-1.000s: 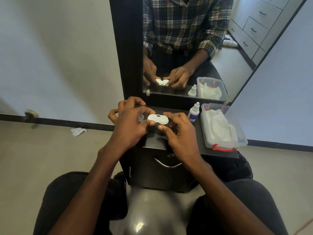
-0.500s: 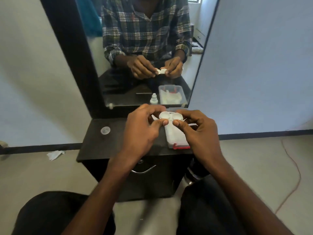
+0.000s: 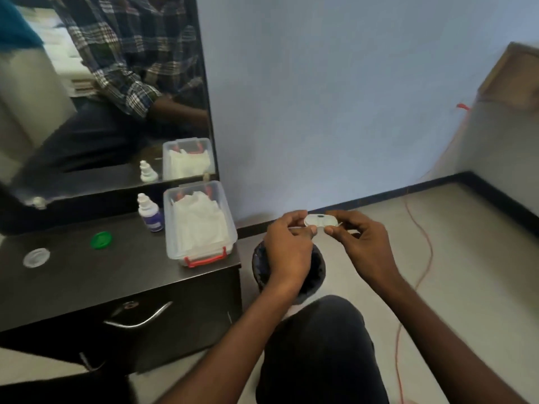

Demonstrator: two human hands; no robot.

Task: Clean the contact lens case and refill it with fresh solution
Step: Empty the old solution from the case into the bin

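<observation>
On the dark tabletop [image 3: 87, 275], far left of the clear tissue box [image 3: 201, 252]: a clear round cap [image 3: 36, 257], lying flat. Nearer the box, a green round cap [image 3: 101, 239], also flat. Just left of the box's far end, a solution bottle [image 3: 148, 212], white with a purple label, upright and capped. In the box itself, white tissues; red latch on its near end. Behind the box, a mirror [image 3: 116, 112] with the box and bottle reflected.

Right of the box, off the tabletop and over the floor: a black waste bin [image 3: 316, 275], partly hidden by the left wrist. Above the bin, left hand [image 3: 287, 246] with fingers curled, pinching the left end of the white contact lens case [image 3: 320, 220]. Case held roughly level between both hands, well right of the box; possibly turned underside up, though blur leaves that unsure. Right hand [image 3: 361, 243] pinching the case's right end. Further right, an orange cable [image 3: 420, 275] trailing along the floor.
</observation>
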